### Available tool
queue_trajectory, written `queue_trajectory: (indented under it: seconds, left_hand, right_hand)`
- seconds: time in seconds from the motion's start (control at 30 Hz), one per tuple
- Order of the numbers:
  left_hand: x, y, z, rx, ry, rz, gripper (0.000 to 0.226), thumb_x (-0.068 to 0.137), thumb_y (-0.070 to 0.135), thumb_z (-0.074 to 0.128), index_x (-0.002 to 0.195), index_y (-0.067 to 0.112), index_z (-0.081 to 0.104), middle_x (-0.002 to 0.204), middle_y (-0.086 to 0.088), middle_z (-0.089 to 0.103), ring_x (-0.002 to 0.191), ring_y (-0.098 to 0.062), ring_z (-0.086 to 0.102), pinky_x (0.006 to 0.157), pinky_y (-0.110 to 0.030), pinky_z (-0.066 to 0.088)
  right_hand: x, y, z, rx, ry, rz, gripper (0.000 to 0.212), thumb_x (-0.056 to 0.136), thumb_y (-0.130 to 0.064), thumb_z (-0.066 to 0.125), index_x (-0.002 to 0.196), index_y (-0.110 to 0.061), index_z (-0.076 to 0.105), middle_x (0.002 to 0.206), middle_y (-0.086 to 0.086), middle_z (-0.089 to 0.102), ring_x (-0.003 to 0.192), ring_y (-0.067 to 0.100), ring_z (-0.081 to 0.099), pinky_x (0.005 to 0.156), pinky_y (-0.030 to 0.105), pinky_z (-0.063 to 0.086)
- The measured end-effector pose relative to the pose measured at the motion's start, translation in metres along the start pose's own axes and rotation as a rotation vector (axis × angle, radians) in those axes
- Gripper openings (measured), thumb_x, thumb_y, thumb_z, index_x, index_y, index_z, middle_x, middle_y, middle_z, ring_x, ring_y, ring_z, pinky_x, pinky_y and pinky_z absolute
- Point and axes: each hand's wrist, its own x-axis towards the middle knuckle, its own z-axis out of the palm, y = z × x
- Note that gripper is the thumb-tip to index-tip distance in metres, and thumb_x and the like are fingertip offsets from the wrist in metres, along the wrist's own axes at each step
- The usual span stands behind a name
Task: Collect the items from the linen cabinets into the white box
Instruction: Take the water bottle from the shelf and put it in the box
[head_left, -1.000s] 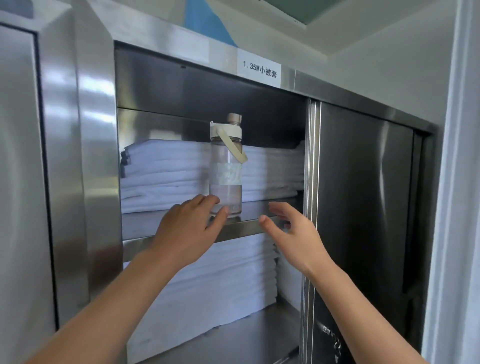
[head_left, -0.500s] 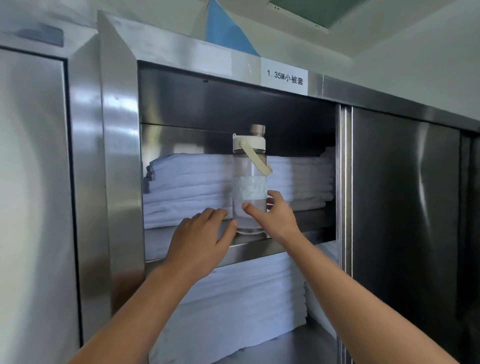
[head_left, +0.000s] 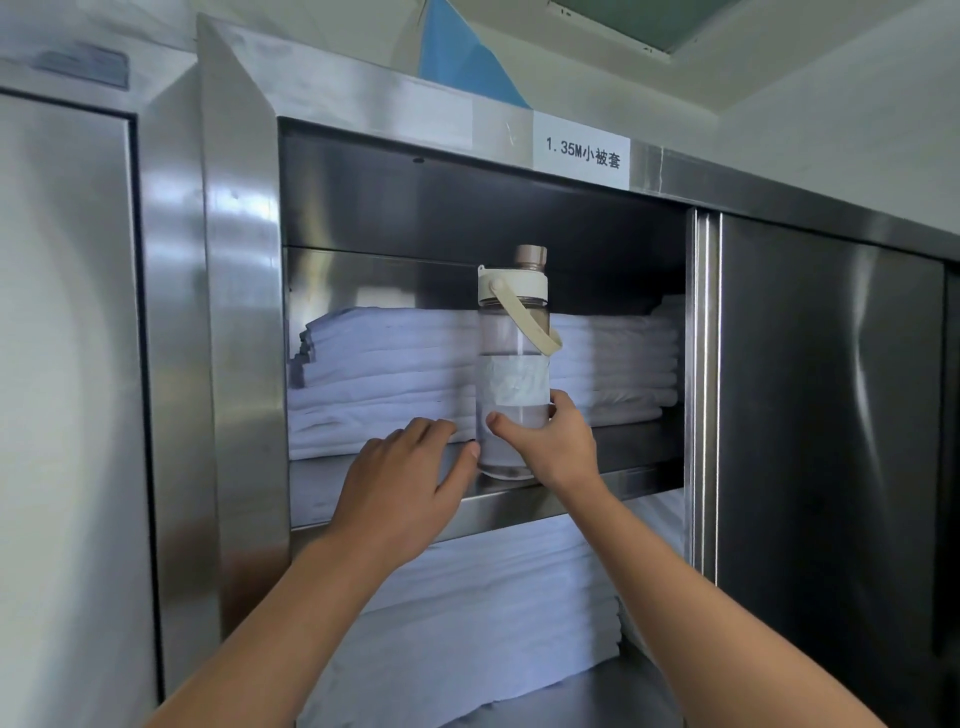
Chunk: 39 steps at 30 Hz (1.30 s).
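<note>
The scene was bright, in soft, cool, even light. Broad white glare washed over the steel door (head_left: 62, 364) at the left of the frame and the cabinet post (head_left: 239, 312) beside it. The recess above the folded linen (head_left: 384, 374) lay in deep shadow, and the right-hand door (head_left: 831, 441) was dark apart from one pale streak. Straight edges bowed toward the frame's borders. The bottle (head_left: 511, 338) and linen looked slightly soft; the label (head_left: 582, 150) read sharply.

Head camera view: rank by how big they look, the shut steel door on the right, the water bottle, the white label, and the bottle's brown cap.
Largest to smallest:
steel door
water bottle
white label
cap
No close calls.
</note>
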Motion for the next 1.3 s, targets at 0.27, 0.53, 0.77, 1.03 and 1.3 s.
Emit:
queue_trajectory:
  seconds: [0.27, 0.53, 0.77, 1.03, 1.3]
  left_hand:
    - [-0.019, 0.019, -0.008, -0.05, 0.002, 0.029, 0.05, 0.095, 0.057, 0.026, 0.125, 0.029, 0.054, 0.124, 0.01, 0.059, 0.103, -0.019, 0.057, 0.083, -0.033, 0.043]
    - [-0.084, 0.05, -0.002, -0.214, 0.006, 0.069, 0.045, 0.094, 0.061, 0.025, 0.12, 0.036, 0.052, 0.118, 0.018, 0.059, 0.102, -0.014, 0.059, 0.079, -0.031, 0.045]
    - [-0.168, 0.076, 0.053, -0.336, -0.214, 0.025, 0.054, 0.093, 0.063, 0.021, 0.128, 0.033, 0.05, 0.129, 0.016, 0.056, 0.108, -0.017, 0.058, 0.089, -0.037, 0.047]
    - [-0.243, 0.115, 0.098, -0.387, -0.394, 0.001, 0.053, 0.093, 0.057, 0.025, 0.123, 0.026, 0.055, 0.122, 0.005, 0.062, 0.104, -0.024, 0.06, 0.085, -0.038, 0.048]
    - [-0.255, 0.139, 0.12, -0.485, -0.477, 0.13, 0.052, 0.094, 0.055, 0.028, 0.12, 0.021, 0.057, 0.118, 0.006, 0.064, 0.096, -0.024, 0.061, 0.079, -0.036, 0.046]
  right_hand:
    - [-0.042, -0.026, -0.047, -0.068, -0.029, -0.052, 0.066, 0.05, -0.067, 0.072, 0.104, -0.032, 0.059, 0.092, -0.018, 0.067, 0.087, 0.004, 0.064, 0.07, 0.028, 0.053]
    - [-0.134, 0.016, -0.106, -0.017, -0.02, -0.02, 0.062, 0.054, -0.055, 0.079, 0.111, -0.038, 0.061, 0.101, -0.02, 0.071, 0.091, -0.003, 0.067, 0.076, 0.027, 0.057]
    - [-0.239, 0.092, -0.154, -0.002, 0.007, 0.189, 0.063, 0.055, -0.044, 0.088, 0.111, -0.034, 0.062, 0.103, -0.013, 0.073, 0.095, 0.006, 0.07, 0.084, 0.042, 0.061]
    - [-0.341, 0.145, -0.188, -0.031, -0.028, 0.328, 0.071, 0.064, -0.037, 0.093, 0.124, -0.041, 0.056, 0.112, -0.026, 0.067, 0.106, -0.002, 0.064, 0.084, 0.021, 0.057]
    - [-0.382, 0.149, -0.194, -0.149, 0.058, 0.453, 0.07, 0.057, -0.052, 0.087, 0.118, -0.046, 0.054, 0.108, -0.03, 0.065, 0.101, -0.007, 0.063, 0.073, 0.009, 0.051]
